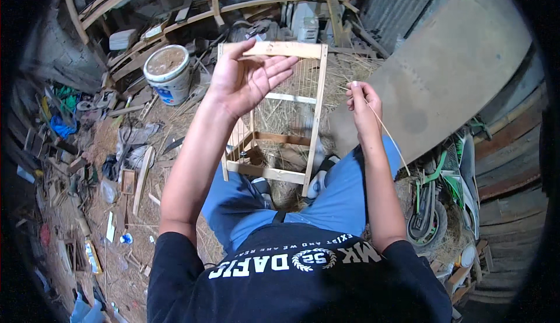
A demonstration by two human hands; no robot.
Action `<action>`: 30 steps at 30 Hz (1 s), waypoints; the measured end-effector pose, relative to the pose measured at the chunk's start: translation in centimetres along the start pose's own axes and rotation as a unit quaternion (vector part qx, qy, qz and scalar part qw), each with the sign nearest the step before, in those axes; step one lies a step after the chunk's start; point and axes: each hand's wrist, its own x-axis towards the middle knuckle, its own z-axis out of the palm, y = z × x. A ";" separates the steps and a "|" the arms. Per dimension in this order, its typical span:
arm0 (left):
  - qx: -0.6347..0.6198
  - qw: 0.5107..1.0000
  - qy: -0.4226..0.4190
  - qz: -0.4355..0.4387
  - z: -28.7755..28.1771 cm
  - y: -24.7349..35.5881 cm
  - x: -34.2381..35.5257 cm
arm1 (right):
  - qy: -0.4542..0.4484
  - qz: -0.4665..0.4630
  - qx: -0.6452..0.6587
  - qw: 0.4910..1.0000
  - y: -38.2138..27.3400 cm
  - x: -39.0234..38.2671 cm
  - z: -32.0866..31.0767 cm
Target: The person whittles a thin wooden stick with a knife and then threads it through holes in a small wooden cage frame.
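The bare left forearm [192,171] is stretched forward and angled inward from the elbow, the left grip [246,82] unfolded with palm turned up, thumb [240,49] well apart from fingers [279,68] that point to the right, while the equally bare right forearm [382,177] is held out ahead, tilted slightly left, the right grip [366,108] pinched together with digits curled, nearer the body than the left one

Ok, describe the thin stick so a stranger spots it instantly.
Start at the wooden frame between the legs, then look right to the right hand. The stick is pinched there: long, thin, pale, slanting down to the right, held apart from the frame.
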 end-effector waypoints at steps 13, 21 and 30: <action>0.097 0.993 -0.017 0.066 0.6 6.6 -3.1 | -0.093 0.127 0.037 0.987 7.4 2.1 6.2; 0.267 0.963 0.043 0.014 0.4 12.2 -5.7 | -0.118 0.129 0.093 0.980 6.5 5.2 7.3; 0.682 0.699 0.216 -0.013 6.9 13.6 -10.1 | -0.177 -0.008 0.130 0.976 0.9 11.2 10.3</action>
